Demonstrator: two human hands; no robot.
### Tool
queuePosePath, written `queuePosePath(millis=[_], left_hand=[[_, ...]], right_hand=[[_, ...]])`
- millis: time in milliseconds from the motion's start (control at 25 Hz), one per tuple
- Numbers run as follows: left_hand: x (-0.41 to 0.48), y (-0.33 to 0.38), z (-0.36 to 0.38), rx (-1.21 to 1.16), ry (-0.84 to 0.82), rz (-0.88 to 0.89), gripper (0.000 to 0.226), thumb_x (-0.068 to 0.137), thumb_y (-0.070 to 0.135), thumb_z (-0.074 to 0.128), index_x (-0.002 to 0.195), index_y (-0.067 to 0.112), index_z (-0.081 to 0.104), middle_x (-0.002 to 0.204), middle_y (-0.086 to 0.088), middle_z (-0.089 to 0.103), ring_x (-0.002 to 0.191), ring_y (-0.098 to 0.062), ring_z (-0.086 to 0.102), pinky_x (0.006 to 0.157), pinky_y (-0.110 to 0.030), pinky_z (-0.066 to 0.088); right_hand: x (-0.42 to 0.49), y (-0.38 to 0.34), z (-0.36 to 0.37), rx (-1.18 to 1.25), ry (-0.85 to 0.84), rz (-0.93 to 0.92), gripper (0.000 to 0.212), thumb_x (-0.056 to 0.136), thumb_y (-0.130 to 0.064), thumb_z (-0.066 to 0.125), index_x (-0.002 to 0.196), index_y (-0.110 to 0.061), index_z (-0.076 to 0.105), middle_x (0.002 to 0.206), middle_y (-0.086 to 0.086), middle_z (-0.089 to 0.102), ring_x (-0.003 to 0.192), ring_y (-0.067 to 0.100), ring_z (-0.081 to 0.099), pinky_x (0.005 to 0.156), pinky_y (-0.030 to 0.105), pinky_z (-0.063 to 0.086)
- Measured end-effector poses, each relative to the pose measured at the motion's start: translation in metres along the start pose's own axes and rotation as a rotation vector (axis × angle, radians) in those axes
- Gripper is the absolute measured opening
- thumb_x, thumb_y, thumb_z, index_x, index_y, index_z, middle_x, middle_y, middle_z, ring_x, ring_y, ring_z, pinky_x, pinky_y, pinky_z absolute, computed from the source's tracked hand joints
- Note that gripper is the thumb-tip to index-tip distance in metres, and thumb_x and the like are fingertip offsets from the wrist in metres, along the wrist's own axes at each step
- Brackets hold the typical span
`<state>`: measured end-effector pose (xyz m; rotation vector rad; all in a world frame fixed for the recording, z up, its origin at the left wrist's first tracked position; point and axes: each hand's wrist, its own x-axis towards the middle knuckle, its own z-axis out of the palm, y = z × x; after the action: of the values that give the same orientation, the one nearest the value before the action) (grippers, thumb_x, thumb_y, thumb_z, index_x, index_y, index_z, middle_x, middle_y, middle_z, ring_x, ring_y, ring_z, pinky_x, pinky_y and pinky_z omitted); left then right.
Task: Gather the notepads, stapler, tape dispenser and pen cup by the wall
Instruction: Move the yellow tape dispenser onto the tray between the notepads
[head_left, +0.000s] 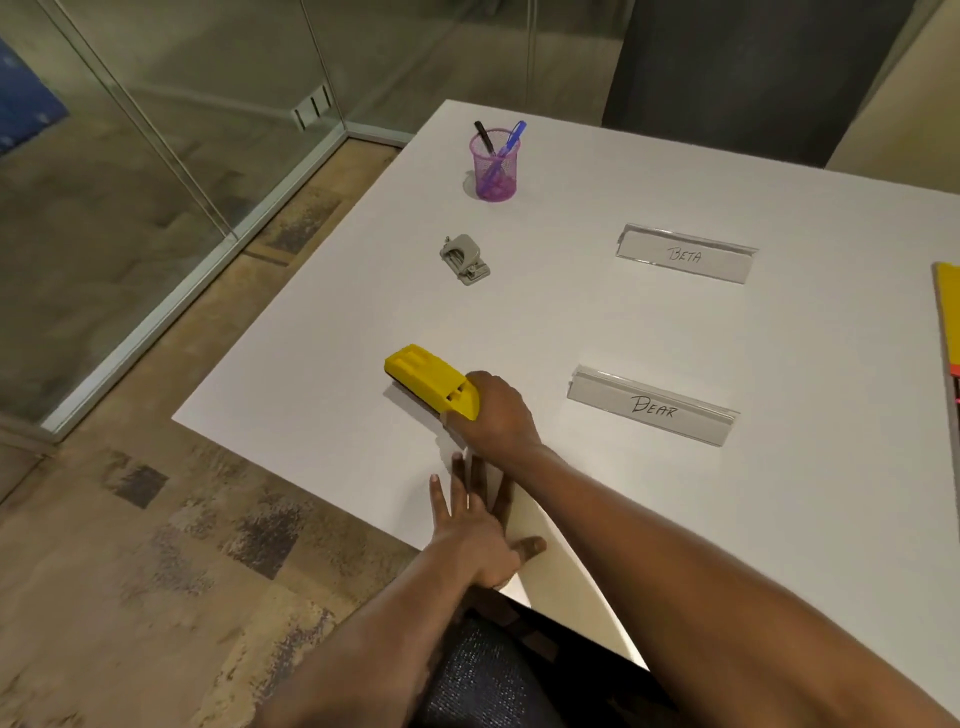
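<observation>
Gripping one yellow stapler (431, 382), right hand (496, 410); one pen cup (494, 165).

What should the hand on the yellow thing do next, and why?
Probably slide or carry the yellow stapler up toward the purple pen cup. The right hand already grips its near end, and the cup stands far off at the table's far edge.

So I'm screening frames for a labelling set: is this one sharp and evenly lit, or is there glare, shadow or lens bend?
Head view: mostly sharp, both name cards legible; soft shadows under the right hand and yellow stapler; table evenly lit without glare; glass wall shows hazy reflections; wide-angle bend curves the edges; forearms near the camera look slightly soft.
</observation>
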<state>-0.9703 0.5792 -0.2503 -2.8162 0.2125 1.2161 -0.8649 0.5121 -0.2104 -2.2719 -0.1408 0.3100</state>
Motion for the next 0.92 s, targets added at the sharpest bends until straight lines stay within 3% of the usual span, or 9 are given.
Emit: queuePosePath(millis=[200, 400, 480, 600, 680, 800, 920], left_hand=[[0.002, 0.0, 0.008, -0.025, 0.125, -0.027, 0.099, 0.081, 0.088, 0.011, 0.141, 0.031, -0.044, 0.137, -0.01, -0.063, 0.127, -0.037, -0.056, 0.11, -0.068, -0.024], [-0.004, 0.011, -0.002, -0.002, 0.124, -0.049, 0.105, 0.084, 0.086, 0.016, 0.147, 0.022, -0.038, 0.145, -0.019, -0.054, 0.136, -0.046, -0.044, 0.115, -0.068, -0.012], [-0.007, 0.024, -0.012, 0.008, 0.116, -0.074, 0.111, 0.085, 0.084, 0.024, 0.15, 0.012, -0.031, 0.15, -0.027, -0.044, 0.141, -0.051, -0.033, 0.118, -0.065, -0.003], [-0.012, 0.049, -0.022, 0.019, 0.14, -0.118, 0.117, 0.087, 0.081, 0.03, 0.153, 0.0, -0.022, 0.156, -0.036, -0.027, 0.147, -0.054, -0.017, 0.119, -0.061, 0.012], [-0.013, 0.068, -0.022, 0.038, 0.182, -0.129, 0.115, 0.088, 0.081, 0.027, 0.154, -0.002, -0.017, 0.157, -0.038, -0.018, 0.148, -0.054, -0.009, 0.118, -0.059, 0.02], [-0.008, 0.106, -0.013, 0.061, 0.241, -0.101, 0.114, 0.087, 0.083, 0.02, 0.154, -0.001, -0.016, 0.157, -0.04, -0.016, 0.147, -0.056, -0.007, 0.117, -0.06, 0.02], [0.0, 0.145, -0.003, 0.087, 0.301, -0.038, 0.111, 0.086, 0.083, 0.009, 0.154, 0.001, -0.018, 0.156, -0.039, -0.021, 0.147, -0.055, -0.014, 0.119, -0.062, 0.011]], right_hand=[[-0.057, 0.025, -0.055, 0.206, 0.098, 0.091, 0.037, 0.078, -0.042, 0.072, 0.108, -0.023, 0.063, 0.088, -0.011, 0.063, 0.076, 0.012, 0.056, 0.06, 0.023, 0.038], [-0.123, 0.078, -0.109, 0.401, 0.167, 0.25, 0.032, 0.077, -0.045, 0.077, 0.102, -0.028, 0.065, 0.08, -0.019, 0.067, 0.071, -0.008, 0.062, 0.06, 0.016, 0.041], [-0.146, 0.099, -0.13, 0.458, 0.2, 0.302, 0.032, 0.078, -0.045, 0.078, 0.101, -0.027, 0.067, 0.086, -0.014, 0.07, 0.073, -0.003, 0.065, 0.061, 0.02, 0.047], [-0.179, 0.131, -0.16, 0.574, 0.229, 0.41, 0.034, 0.076, -0.048, 0.078, 0.101, -0.028, 0.068, 0.09, -0.005, 0.071, 0.072, 0.019, 0.071, 0.054, 0.038, 0.059], [-0.198, 0.152, -0.178, 0.602, 0.259, 0.462, 0.033, 0.075, -0.052, 0.077, 0.1, -0.032, 0.068, 0.09, -0.005, 0.071, 0.068, 0.018, 0.069, 0.054, 0.036, 0.057], [-0.224, 0.187, -0.208, 0.62, 0.355, 0.516, 0.029, 0.076, -0.054, 0.076, 0.096, -0.035, 0.068, 0.087, -0.009, 0.072, 0.065, 0.004, 0.065, 0.059, 0.03, 0.052], [-0.243, 0.223, -0.24, 0.634, 0.468, 0.566, 0.031, 0.079, -0.049, 0.076, 0.102, -0.03, 0.068, 0.092, -0.004, 0.071, 0.074, 0.013, 0.062, 0.066, 0.032, 0.047]])
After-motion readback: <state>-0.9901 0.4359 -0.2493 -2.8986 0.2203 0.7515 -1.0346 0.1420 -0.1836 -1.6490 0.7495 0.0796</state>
